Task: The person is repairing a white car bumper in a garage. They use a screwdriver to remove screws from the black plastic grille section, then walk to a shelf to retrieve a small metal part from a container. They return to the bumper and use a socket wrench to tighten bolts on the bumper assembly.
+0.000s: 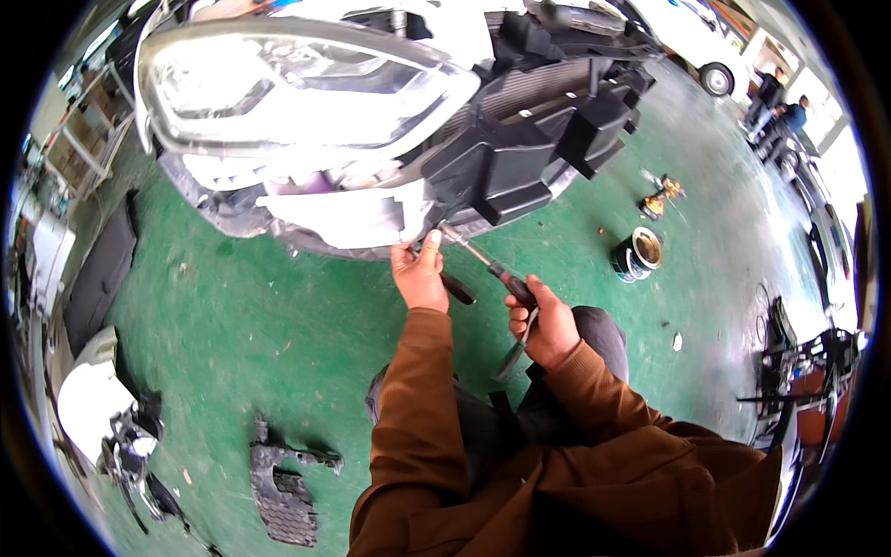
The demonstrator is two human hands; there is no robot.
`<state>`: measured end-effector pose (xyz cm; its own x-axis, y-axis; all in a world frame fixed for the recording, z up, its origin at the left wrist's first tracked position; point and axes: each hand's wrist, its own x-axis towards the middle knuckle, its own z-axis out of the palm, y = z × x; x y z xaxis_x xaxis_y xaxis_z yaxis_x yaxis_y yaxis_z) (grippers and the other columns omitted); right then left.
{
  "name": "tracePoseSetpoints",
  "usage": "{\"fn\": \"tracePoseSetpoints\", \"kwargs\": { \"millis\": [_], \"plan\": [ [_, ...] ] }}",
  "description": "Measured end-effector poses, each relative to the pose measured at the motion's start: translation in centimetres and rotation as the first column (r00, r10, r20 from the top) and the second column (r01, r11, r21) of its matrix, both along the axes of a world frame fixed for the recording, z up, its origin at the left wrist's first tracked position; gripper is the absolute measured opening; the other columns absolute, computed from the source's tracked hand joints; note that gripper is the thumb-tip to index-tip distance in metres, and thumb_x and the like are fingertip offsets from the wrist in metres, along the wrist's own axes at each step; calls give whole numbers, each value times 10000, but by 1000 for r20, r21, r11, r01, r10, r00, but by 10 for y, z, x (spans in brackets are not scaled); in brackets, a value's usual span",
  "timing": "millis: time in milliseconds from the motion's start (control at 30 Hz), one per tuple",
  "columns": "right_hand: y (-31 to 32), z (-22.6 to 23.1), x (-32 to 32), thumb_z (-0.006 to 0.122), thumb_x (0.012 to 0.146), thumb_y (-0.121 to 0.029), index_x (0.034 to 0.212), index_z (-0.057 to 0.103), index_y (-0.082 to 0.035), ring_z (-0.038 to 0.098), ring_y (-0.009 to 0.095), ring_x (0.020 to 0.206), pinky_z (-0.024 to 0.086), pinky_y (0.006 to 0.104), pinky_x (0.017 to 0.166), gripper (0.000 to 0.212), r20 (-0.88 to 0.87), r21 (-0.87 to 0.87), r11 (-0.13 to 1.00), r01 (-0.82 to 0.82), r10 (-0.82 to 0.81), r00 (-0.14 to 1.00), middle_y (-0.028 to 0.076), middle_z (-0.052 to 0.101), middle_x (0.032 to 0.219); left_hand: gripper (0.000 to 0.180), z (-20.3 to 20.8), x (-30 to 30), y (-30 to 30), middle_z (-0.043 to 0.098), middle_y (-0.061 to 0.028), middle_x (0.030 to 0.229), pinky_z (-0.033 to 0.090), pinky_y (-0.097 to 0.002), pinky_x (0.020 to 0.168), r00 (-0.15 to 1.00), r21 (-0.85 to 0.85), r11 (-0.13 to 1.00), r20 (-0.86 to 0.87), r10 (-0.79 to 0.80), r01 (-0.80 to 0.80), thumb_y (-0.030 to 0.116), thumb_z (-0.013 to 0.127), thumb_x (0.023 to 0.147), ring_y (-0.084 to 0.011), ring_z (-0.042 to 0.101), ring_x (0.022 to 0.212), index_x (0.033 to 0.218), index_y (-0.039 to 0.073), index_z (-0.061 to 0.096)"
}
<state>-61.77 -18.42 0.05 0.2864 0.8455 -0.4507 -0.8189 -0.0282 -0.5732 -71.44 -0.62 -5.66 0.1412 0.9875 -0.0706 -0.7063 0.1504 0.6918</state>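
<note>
The front end of a car, with its bumper off, stands before me. My right hand [548,323] is wrapped round the dark handle of a nut driver [492,267]. The driver's metal socket tip meets the lower edge of the black plastic air duct [483,176], beside the white bracket [348,215]. A second slim tool [516,353] hangs down from the same hand. Close to the socket, my left hand [419,271] is closed, thumb raised, against the bracket's lower corner; what its fingers grip is hidden. A dark handle [458,288] sticks out below them. Above is a large clear headlight [306,88].
On the green floor [223,325] to the right stand an open tin [639,254] and a yellow-black power tool [661,197]. A black plastic part [283,487] lies at lower left, near a white panel [93,399]. Car parts line the right edge; people [780,111] are far off.
</note>
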Motion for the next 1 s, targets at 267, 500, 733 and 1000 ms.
{"fn": "tracePoseSetpoints", "kwargs": {
  "millis": [267, 500, 733, 1000],
  "plan": [
    [11, -13, -24, 660, 955, -84, 1246, 553, -115, 586, 93, 850, 498, 260, 700, 311, 491, 124, 988, 92, -142, 860, 32, 686, 1194, 192, -11, -15, 13, 582, 19, 816, 354, -200, 520, 994, 56, 998, -106, 16, -10, 136, 728, 934, -42, 461, 622, 987, 84, 551],
    [-1, -5, 6, 591, 1028, -246, 1129, 600, -62, 581, 90, 749, 489, 249, 634, 211, -12, 64, 998, -25, 26, 1000, 17, 668, 958, 231, -14, -4, 4, 501, 48, 776, 355, -196, 535, 984, 43, 998, -171, -42, 50, 203, 733, 946, -46, 439, 642, 1050, 85, 564],
    [5, 3, -11, 532, 1048, -253, 1127, 593, -54, 631, 132, 711, 523, 282, 602, 223, 339, 44, 980, 196, -199, 919, 65, 677, 910, 199, 1, -2, 2, 551, 35, 794, 354, -205, 531, 990, 14, 1000, -136, -22, 24, 176, 727, 948, -48, 444, 636, 991, 88, 553],
    [16, 6, -7, 506, 1044, -359, 1154, 573, -73, 593, 118, 681, 435, 256, 544, 313, 129, -48, 999, 1, 5, 992, 71, 682, 894, 194, -9, -14, 12, 582, 31, 832, 386, -229, 540, 997, 50, 999, -75, 6, -2, 122, 755, 915, -68, 509, 652, 977, 101, 573]
  ]
}}
